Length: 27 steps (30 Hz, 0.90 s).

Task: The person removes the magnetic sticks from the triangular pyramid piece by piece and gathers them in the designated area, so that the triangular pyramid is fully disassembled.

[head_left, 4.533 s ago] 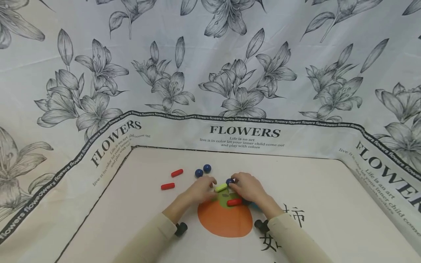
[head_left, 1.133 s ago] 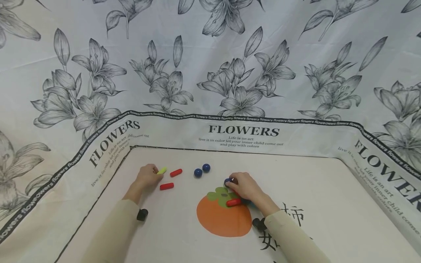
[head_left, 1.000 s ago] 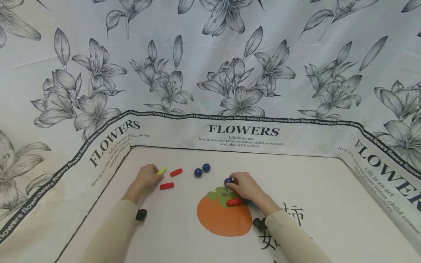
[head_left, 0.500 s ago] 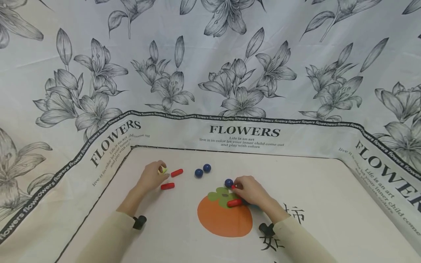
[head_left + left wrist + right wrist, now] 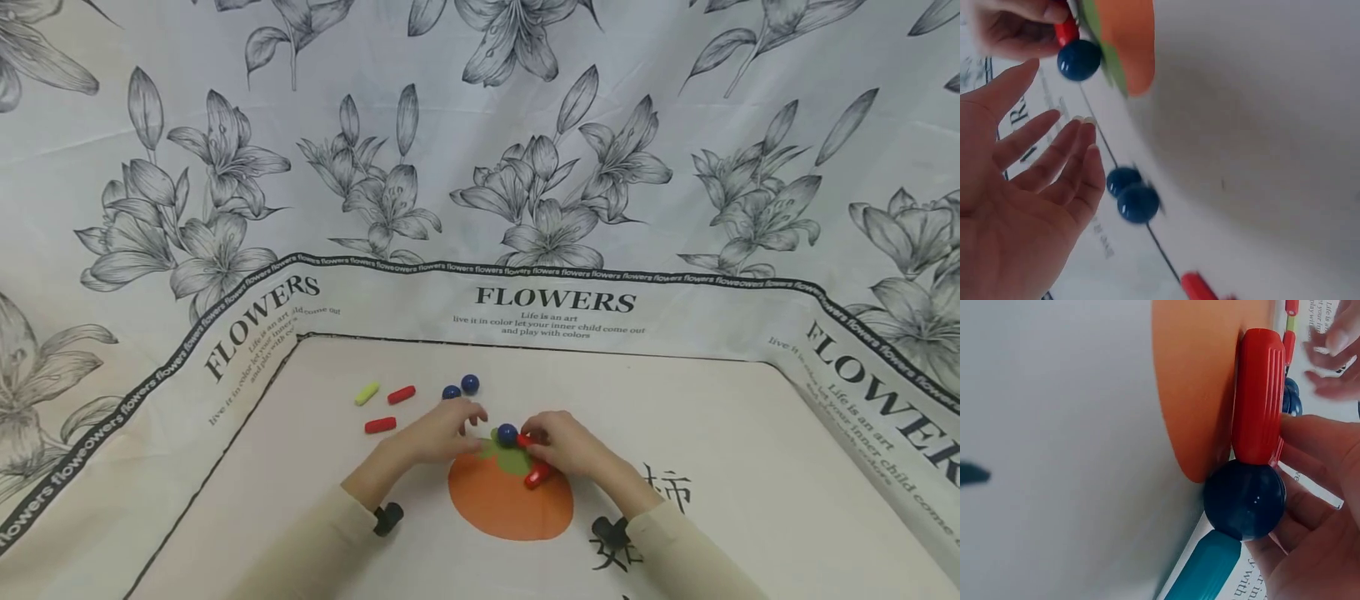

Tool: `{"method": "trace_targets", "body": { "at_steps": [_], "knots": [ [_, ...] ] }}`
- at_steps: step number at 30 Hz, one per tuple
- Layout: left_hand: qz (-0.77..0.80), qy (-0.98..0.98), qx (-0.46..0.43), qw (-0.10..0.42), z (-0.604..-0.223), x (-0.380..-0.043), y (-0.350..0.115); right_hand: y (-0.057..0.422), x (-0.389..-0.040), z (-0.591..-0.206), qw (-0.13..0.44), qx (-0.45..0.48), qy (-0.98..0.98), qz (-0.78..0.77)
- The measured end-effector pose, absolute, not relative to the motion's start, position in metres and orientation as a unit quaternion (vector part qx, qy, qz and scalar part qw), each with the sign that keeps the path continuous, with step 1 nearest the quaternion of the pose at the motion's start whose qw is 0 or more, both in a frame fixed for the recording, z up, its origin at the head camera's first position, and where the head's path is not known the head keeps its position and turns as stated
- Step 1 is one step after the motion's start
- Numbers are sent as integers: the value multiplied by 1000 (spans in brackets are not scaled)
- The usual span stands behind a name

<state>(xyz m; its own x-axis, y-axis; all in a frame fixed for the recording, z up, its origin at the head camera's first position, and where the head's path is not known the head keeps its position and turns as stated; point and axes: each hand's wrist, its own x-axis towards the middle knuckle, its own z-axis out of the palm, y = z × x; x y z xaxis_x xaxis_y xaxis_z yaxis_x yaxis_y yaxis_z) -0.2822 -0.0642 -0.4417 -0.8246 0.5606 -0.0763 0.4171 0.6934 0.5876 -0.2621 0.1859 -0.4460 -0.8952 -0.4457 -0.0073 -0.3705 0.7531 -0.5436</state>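
Observation:
My right hand pinches a red rod with a blue ball at its tip. A second red rod meets another blue ball under that hand, and a teal rod runs on from this ball; in the head view the hand hides both. My left hand holds nothing, its fingers spread and a little bent, just left of the ball at the red rod's tip. Both hands are over the printed orange persimmon.
Two loose blue balls lie behind my left hand. Farther left are a yellow-green rod and two red rods. Flower-printed cloth rises around the table's back and sides.
My left hand has let go of the yellow-green rod at the left and moved right, to the persimmon print. My right hand has brought the joined red rod and ball slightly nearer and leftward.

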Motion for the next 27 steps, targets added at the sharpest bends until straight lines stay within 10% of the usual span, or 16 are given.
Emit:
{"method": "trace_targets", "body": {
  "at_steps": [27],
  "knots": [
    [285, 900, 299, 139, -462, -302, -25, 199, -267, -453, 65, -244, 928, -273]
  ]
}}
